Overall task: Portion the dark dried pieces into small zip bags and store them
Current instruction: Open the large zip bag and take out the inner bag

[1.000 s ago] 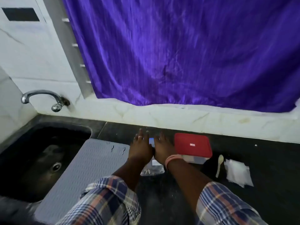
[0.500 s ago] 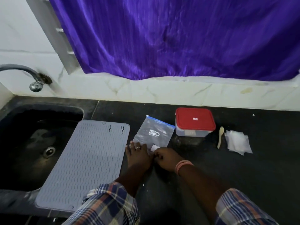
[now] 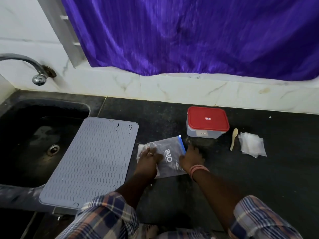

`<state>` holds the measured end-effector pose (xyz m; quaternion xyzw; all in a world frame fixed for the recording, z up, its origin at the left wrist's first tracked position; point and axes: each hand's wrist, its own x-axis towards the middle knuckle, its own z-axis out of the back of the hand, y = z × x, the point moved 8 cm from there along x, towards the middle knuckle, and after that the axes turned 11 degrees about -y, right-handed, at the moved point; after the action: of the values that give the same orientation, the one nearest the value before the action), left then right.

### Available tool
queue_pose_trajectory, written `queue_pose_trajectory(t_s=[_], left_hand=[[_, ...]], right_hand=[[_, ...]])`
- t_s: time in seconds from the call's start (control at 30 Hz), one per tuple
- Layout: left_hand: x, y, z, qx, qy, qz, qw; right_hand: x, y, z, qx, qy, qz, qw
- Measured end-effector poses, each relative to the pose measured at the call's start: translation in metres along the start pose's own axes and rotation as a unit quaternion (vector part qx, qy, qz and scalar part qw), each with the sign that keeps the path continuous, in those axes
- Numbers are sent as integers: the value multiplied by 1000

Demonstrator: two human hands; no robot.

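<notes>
Fingers (image 3: 148,152) of both hands flat on zip bag (image 3: 170,156), countertop (image 3: 259,178)

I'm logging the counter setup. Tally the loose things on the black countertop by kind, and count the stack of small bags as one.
Large zip bag: 1
Container with red lid: 1
Small spoon: 1
Stack of small clear bags: 1
Grey ribbed mat: 1
Total: 5

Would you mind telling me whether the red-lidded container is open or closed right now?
Closed: the red lid sits flat and square on the clear container, with no gap showing. Neither hand touches it.
</notes>
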<state>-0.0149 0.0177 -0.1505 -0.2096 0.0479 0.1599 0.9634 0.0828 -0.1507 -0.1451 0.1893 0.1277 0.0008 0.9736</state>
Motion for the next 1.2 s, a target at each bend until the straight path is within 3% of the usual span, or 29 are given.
queue_pose_trajectory(t_s=[0.1,0.17,0.3,0.4,0.5,0.6,0.73,0.87,1.03,1.1,1.2], left_hand=[[-4,-3,3,13,-62,98,993],[-5,-18,7,-90,-85,169,978],[-2,-74,21,-407,-87,233,879],[-3,-93,39,-488,-128,236,830],[-6,-96,53,-535,-129,237,801],[-13,-104,63,-510,-112,214,825],[-20,-120,56,-495,-74,199,843],[-18,-123,66,-428,-129,190,874],[-17,-142,107,-200,-220,96,950],[-18,-155,116,-174,-225,45,958],[-18,-175,119,-188,-216,-15,958]], right_hand=[[-2,-5,-8,171,72,-79,979],[-7,-2,0,243,80,-95,962],[-24,24,48,289,3,39,956],[-37,34,80,296,-43,150,942],[-33,19,91,293,-22,145,945],[-27,-5,110,312,-58,114,942],[-38,-2,117,377,-2,166,911],[-50,10,123,342,-23,247,906],[-27,13,150,399,-13,201,894],[-14,18,164,398,-23,184,899],[-1,26,186,334,-103,192,917]])
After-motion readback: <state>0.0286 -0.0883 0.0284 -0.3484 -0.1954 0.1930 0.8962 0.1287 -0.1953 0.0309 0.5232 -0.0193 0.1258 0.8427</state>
